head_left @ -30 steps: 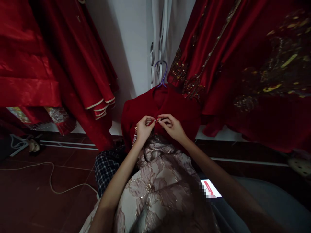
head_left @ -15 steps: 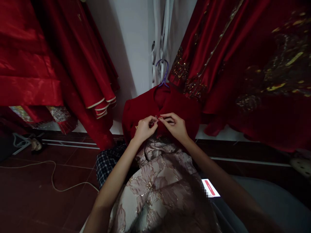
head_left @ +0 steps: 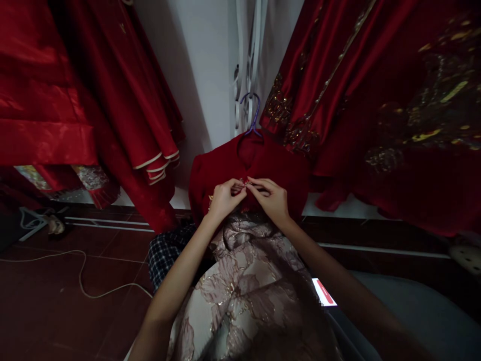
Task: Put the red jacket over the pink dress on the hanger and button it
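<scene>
A dark red jacket (head_left: 221,163) with a V-shaped neckline hangs on a purple hanger (head_left: 256,113) in front of me. My left hand (head_left: 224,200) and my right hand (head_left: 271,199) meet at the middle of its front, below the neckline. Both pinch a small, shiny ornamental button fastening (head_left: 246,183) between thumb and fingers. It is mostly covered by the fingertips, so I cannot tell whether it is fastened. Gold trim shows on the jacket beside my left hand. Pale, floral-patterned shiny fabric (head_left: 233,281) spreads below, between my forearms.
Red garments (head_left: 146,110) hang at the left, and red garments with gold embroidery (head_left: 424,115) hang at the right. A white metal rack (head_left: 255,50) holds the hanger. A cable (head_left: 84,281) runs over the tiled floor. A lit phone screen (head_left: 323,292) lies by my right forearm.
Both hands stay at the same spot on the jacket front. Their fingertips have shifted only slightly around the fastening.
</scene>
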Motion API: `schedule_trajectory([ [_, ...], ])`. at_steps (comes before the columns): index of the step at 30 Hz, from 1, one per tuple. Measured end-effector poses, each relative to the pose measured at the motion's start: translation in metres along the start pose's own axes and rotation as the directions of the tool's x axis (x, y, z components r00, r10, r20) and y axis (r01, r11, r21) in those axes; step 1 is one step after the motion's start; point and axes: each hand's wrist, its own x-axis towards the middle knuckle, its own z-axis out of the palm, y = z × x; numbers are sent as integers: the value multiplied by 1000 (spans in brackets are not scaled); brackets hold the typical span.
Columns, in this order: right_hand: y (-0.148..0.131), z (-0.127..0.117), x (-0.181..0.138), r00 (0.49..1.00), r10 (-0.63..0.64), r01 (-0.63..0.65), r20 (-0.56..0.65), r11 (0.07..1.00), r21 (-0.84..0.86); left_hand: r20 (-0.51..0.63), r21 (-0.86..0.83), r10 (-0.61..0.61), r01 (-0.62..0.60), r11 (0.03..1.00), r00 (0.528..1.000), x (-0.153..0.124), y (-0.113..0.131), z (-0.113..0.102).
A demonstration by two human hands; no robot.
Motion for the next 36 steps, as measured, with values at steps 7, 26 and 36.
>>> schedule_trajectory([
  [7, 9, 1, 3, 1000, -16, 16, -9, 1000, 23, 43, 90, 38, -42, 995, 998, 3, 2, -3],
  [26, 32, 8, 12, 998, 3, 2, 61, 997, -83, 90, 123, 202, -212, 970, 975, -1, -11, 17],
  [36, 63, -34, -21, 930, 324, -143, 176, 758, -637, 148, 260, 44, -81, 962, 988, -29, -39, 15],
])
